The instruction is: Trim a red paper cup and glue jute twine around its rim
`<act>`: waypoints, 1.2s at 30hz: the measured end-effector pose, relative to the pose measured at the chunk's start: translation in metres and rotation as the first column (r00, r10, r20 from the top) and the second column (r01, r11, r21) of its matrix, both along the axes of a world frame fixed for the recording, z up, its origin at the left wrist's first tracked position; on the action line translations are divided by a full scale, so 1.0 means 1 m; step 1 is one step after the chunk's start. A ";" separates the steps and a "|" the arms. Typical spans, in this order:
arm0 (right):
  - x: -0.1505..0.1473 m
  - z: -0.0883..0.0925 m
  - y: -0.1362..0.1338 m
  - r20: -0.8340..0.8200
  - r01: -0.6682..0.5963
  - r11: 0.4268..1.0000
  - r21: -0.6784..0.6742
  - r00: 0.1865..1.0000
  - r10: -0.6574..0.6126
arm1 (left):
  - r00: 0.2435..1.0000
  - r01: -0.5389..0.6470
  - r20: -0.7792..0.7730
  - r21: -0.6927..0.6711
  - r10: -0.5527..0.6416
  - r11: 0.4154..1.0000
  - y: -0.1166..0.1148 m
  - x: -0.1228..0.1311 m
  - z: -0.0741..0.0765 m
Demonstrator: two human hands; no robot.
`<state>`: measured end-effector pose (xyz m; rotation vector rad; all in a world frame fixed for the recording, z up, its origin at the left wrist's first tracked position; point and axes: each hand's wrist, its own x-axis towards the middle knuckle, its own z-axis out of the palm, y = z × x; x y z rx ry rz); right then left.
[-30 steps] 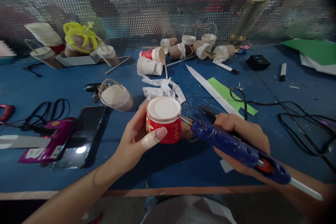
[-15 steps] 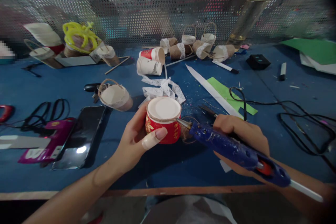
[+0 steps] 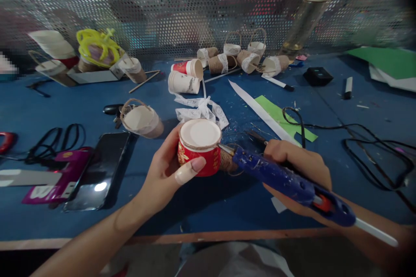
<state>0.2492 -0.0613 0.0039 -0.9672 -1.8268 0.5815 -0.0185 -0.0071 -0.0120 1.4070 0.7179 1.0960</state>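
Note:
My left hand (image 3: 173,166) is wrapped round a red paper cup (image 3: 208,162) held bottom up, its white base facing me. A strip of tape or bandage covers the left thumb, which presses on the cup's front. In my right hand (image 3: 297,169) is a blue glue gun (image 3: 276,175), a white glue stick poking out of its rear. Its metal nozzle is at the cup's right upper edge; whether it touches I cannot tell. Behind the nozzle lies a ball of brown twine (image 3: 229,161), partly hidden. White lace ribbon (image 3: 203,110) rests just beyond the cup.
Left of the cup stands a small twine-handled bucket (image 3: 143,121), near a phone (image 3: 97,173) and a purple packet (image 3: 61,177). Several twine-wrapped cups (image 3: 248,60) line the back by a perforated screen (image 3: 156,13). Green paper (image 3: 276,112) and a black cord (image 3: 367,132) lie right.
The red cup and the glue gun have shifted very slightly left in view, with the nozzle staying at the cup's edge. Both grips are unchanged.

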 end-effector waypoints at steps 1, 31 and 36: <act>0.000 0.000 0.000 0.002 0.009 1.000 0.000 1.000 -0.009 | 1.000 0.003 -0.001 0.001 -0.003 1.000 0.000 0.000 0.000; 0.000 -0.003 -0.001 0.041 0.090 0.996 -0.025 0.995 -0.088 | 0.997 0.002 -0.077 -0.095 -0.009 0.995 0.002 -0.005 0.000; -0.003 -0.007 -0.002 -0.004 0.076 0.997 0.000 0.997 -0.076 | 0.999 0.005 -0.051 -0.134 -0.012 0.991 0.001 -0.003 0.001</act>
